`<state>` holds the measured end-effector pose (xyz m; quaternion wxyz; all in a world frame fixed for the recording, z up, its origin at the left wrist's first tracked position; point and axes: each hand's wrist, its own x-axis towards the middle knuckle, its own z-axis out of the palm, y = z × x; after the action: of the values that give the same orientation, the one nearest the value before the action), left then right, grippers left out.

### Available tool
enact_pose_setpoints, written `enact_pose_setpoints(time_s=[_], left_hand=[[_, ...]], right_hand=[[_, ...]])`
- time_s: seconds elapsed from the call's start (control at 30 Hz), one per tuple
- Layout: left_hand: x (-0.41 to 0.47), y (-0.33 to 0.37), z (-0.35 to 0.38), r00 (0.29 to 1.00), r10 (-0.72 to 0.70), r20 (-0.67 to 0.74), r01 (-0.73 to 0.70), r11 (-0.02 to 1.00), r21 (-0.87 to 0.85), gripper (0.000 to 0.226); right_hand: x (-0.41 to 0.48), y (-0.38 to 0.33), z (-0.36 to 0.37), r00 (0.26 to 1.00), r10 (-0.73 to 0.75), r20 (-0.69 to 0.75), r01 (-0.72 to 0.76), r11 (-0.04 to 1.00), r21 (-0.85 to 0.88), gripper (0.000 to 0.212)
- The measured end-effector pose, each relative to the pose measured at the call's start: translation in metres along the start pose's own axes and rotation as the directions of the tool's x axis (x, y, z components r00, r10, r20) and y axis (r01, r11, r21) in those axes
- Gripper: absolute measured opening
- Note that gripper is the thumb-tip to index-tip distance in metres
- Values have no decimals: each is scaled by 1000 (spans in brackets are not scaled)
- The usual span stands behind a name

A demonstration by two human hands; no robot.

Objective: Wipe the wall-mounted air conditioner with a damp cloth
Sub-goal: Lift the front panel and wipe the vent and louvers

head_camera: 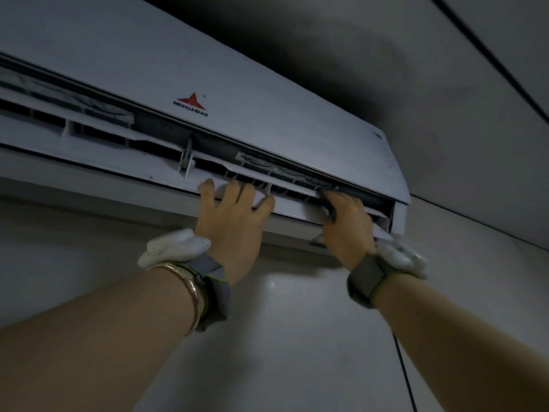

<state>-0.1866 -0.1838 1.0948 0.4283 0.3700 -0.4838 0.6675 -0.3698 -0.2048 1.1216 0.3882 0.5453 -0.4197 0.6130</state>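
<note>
The white wall-mounted air conditioner fills the upper left, with a red logo on its front panel. Its lower air flap hangs open under the dark vent slats. My left hand lies flat against the flap from below, fingers spread and fingertips at its upper edge. My right hand is further right on the same flap, closed on a small dark cloth pressed against the flap near the vent opening. Most of the cloth is hidden in the hand.
Both wrists carry grey straps with white devices; the left wrist also has a bangle. A pale wall runs below the unit, with a thin black cable hanging at the lower right. The ceiling is close above.
</note>
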Motion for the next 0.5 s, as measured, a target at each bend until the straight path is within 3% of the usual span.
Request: enact_pose_setpoints(time_s=[0.13,0.2,0.33,0.5], left_hand=[[-1,-2,-3,1000,-2,16,2,1000,-26,46],[-2,-3,-3,1000,-9,12,9,1000,-30,41],[-3,-1,2,1000,2,-5,-2,1000,0,35],[-3,-1,4,999,13,-37,-12,1000,19,41]], right_hand=[[15,18,-13,965,255,60,-241,955,-171,52],[15,0,-7,973,230,26,-224,964,-147,41],[0,-16,2,998,61,20,-58,991,-121,59],[7,-14,-17,937,342,77,-325,930,-171,43]])
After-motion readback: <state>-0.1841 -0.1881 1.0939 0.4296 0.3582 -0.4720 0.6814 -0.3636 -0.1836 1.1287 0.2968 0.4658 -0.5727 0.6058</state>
